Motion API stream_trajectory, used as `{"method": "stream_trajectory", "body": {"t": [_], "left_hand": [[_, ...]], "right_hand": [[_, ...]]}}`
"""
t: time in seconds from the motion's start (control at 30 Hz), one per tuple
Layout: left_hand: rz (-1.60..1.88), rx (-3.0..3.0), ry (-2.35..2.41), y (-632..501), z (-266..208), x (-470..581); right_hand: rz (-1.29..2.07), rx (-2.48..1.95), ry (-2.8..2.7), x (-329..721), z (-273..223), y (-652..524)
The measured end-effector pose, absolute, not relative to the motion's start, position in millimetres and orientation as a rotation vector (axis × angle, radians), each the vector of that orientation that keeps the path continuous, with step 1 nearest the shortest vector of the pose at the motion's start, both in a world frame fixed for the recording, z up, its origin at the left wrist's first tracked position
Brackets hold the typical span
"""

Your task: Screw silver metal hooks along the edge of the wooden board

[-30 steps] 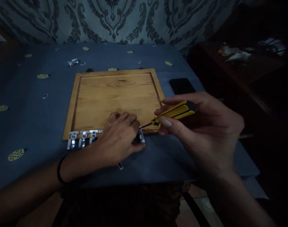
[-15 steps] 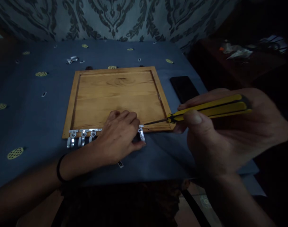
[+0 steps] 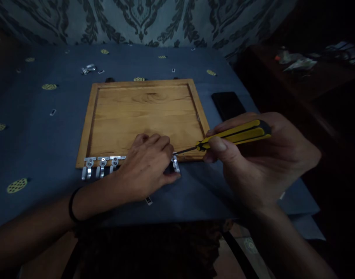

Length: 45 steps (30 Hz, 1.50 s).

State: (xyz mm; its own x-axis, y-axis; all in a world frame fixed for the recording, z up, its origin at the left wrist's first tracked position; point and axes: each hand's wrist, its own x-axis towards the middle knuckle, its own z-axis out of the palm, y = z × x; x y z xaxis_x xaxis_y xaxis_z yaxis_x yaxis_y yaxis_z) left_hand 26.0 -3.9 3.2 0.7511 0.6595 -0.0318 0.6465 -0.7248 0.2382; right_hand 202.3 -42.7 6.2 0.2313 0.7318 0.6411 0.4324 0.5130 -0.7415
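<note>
A framed wooden board (image 3: 145,116) lies on the table, with several metal hooks along its near edge. My left hand (image 3: 148,164) rests over that edge, fingers curled and thumb against a metal hook (image 3: 176,164) at the right of the row. Its palm hides part of the row; a hook (image 3: 89,166) stands at the left end. In my right hand (image 3: 253,162) is a yellow and black screwdriver (image 3: 235,133), gripped by its handle. The screwdriver's tip points left and meets the top of the right-hand hook; exact contact at the screw is too small to tell.
A black phone-like slab (image 3: 228,105) lies right of the board. Behind the board, to the left, is a small heap of metal hooks (image 3: 88,69) on the blue patterned tablecloth (image 3: 46,143). A dark side table (image 3: 325,83) at the right carries plastic wrapping.
My right hand has moved left with the screwdriver, bringing its tip from just right of the hook onto the hook's top. My left hand has stayed nearly still.
</note>
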Motion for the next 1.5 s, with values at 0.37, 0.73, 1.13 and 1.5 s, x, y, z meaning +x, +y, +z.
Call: {"method": "stream_trajectory", "body": {"t": [0.37, 0.73, 1.13, 1.5], "left_hand": [[0.059, 2.675, 1.039, -3.7, 3.5, 27.0], [0.047, 2.69, 1.031, -3.6, 2.0, 26.1], [0.03, 2.673, 1.039, -3.6, 4.1, 27.0], [-0.012, 2.695, 1.038, -3.2, 5.3, 27.6]], "right_hand": [[0.391, -1.149, -1.487, 207.4, 13.4, -45.6], [0.508, -1.13, -1.546, 213.0, 22.5, -42.9], [0.325, -1.078, -1.449, 206.0, 6.9, -44.1], [0.252, -1.011, -1.398, 206.2, 1.9, -44.1]]}}
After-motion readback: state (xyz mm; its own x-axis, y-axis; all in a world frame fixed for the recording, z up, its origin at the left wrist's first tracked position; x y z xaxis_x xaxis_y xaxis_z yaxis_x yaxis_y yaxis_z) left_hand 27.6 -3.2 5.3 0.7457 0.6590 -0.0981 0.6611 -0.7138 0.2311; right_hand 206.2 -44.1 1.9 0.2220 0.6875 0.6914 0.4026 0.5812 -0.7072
